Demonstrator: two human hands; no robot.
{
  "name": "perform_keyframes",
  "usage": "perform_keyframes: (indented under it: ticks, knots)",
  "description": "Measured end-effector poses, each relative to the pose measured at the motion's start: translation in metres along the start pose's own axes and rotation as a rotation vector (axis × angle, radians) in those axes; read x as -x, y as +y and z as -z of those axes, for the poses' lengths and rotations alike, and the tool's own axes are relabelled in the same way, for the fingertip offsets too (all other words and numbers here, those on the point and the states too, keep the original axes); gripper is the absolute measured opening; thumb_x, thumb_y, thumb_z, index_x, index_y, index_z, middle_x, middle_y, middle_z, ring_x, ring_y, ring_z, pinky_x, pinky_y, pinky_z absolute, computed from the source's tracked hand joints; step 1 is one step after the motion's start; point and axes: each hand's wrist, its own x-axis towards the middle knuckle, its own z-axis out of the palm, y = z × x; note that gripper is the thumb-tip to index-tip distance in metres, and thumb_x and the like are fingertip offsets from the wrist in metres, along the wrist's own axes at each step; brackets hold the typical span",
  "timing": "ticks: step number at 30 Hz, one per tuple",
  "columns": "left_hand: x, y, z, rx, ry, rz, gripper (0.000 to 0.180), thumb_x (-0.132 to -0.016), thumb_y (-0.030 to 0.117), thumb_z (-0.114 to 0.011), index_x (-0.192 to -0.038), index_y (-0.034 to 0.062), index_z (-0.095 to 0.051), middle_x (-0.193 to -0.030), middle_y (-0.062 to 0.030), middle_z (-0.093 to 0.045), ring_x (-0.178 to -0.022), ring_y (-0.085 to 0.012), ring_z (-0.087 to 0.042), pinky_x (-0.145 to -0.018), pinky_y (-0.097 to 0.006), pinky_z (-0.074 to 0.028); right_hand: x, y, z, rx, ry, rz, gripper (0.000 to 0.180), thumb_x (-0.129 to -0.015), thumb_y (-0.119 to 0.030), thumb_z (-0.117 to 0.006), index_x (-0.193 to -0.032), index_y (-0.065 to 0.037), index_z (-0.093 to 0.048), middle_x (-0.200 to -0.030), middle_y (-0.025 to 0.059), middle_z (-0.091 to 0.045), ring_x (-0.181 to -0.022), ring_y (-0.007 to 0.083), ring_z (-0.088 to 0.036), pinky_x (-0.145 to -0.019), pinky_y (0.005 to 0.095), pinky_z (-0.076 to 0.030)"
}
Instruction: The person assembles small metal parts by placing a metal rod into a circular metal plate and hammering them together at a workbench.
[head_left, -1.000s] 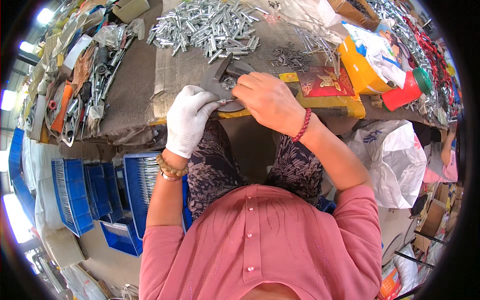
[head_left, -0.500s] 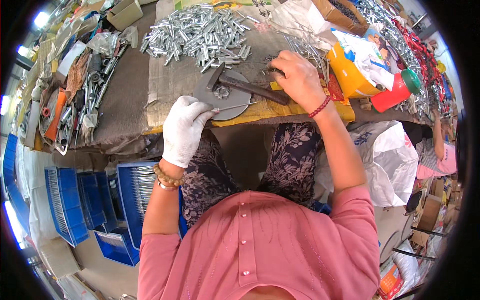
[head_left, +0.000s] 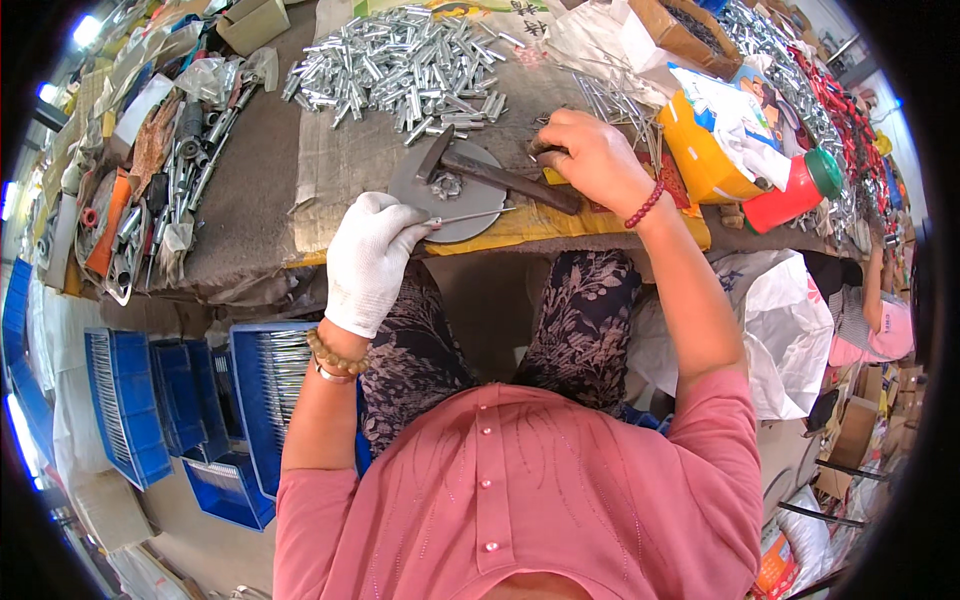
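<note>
My left hand (head_left: 368, 262), in a white knitted glove, pinches a thin metal rod (head_left: 478, 214) that points right over the front of a round grey plate (head_left: 468, 230). A hammer (head_left: 515, 184) with a dark handle lies across the plate, its head beside a small nut-like metal piece (head_left: 446, 186). My bare right hand (head_left: 602, 165) is beyond the hammer handle, fingers curled together low at the tabletop by some small dark bits. What those fingers hold, if anything, is hidden. Past the plate spreads a heap of short silvery metal tubes (head_left: 400, 75).
Thin metal rods (head_left: 610, 98) lie behind my right hand, near a yellow box (head_left: 700, 150) and a red jar with green lid (head_left: 795, 192). Tools (head_left: 195, 140) crowd the table's left. Blue bins (head_left: 265, 400) of rods stand lower left. Another person's arm shows far right.
My right hand has shifted slightly down and its fingers have curled lower toward the tabletop. The left hand still holds the rod in nearly the same place.
</note>
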Motion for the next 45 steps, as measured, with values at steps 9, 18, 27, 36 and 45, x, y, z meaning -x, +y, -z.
perform_keyframes:
  ticks: [9,18,27,36,45]
  knots:
    - [-0.001,-0.001,0.0,-0.004,0.003,-0.015,0.01,-0.087,0.005,-0.077,-0.096,0.0049,-0.077,-0.096,-0.011,-0.065,-0.094,-0.0285,-0.066,-0.084,-0.037,-0.053,0.0,-0.004,-0.005,-0.092,0.014,-0.107,0.019,-0.087,-0.005,-0.071,-0.106,-0.005,-0.073,-0.1,0.0139,-0.067,-0.098,0.039,-0.067,-0.086,0.046,-0.054]
    - [0.0,-0.003,-0.003,-0.009,0.01,-0.015,0.009,-0.088,0.007,-0.076,-0.096,0.0054,-0.077,-0.096,-0.0107,-0.065,-0.095,-0.0291,-0.066,-0.084,-0.037,-0.053,-0.004,-0.02,-0.005,0.077,0.038,0.038,0.013,-0.082,-0.007,-0.071,-0.094,-0.004,-0.07,-0.097,0.0135,-0.066,-0.098,0.0379,-0.067,-0.084,0.0479,-0.056]
    - [0.002,-0.008,-0.002,-0.064,0.029,-0.014,0.008,-0.087,0.009,-0.077,-0.095,0.0058,-0.076,-0.097,-0.0104,-0.066,-0.097,-0.0304,-0.066,-0.085,-0.039,-0.053,-0.007,-0.109,-0.012,-0.839,0.029,-0.28,0.018,-0.087,0.001,-0.074,-0.104,-0.001,-0.067,-0.086,0.0064,-0.07,-0.074,0.01,-0.063,-0.069,0.0281,-0.053]
    - [0.001,-0.007,-0.003,-0.045,0.024,-0.024,0.01,-0.087,0.009,-0.077,-0.096,0.0064,-0.074,-0.096,-0.0109,-0.064,-0.096,-0.0328,-0.065,-0.084,-0.04,-0.053,-0.003,-0.127,-0.032,-0.703,0.254,-0.119,0.018,-0.087,0.006,-0.072,-0.103,-0.001,-0.071,-0.094,0.0083,-0.07,-0.075,0.0156,-0.067,-0.069,0.0285,-0.054]
    - [0.003,-0.009,-0.004,-0.065,0.052,-0.036,0.012,-0.086,0.009,-0.078,-0.096,0.0062,-0.074,-0.096,-0.011,-0.064,-0.095,-0.0328,-0.065,-0.083,-0.041,-0.054,-0.004,-0.128,-0.04,-0.673,0.259,-0.078,0.017,-0.084,0.006,-0.073,-0.1,0.0,-0.072,-0.096,0.0105,-0.07,-0.086,0.0242,-0.07,-0.08,0.0352,-0.056]
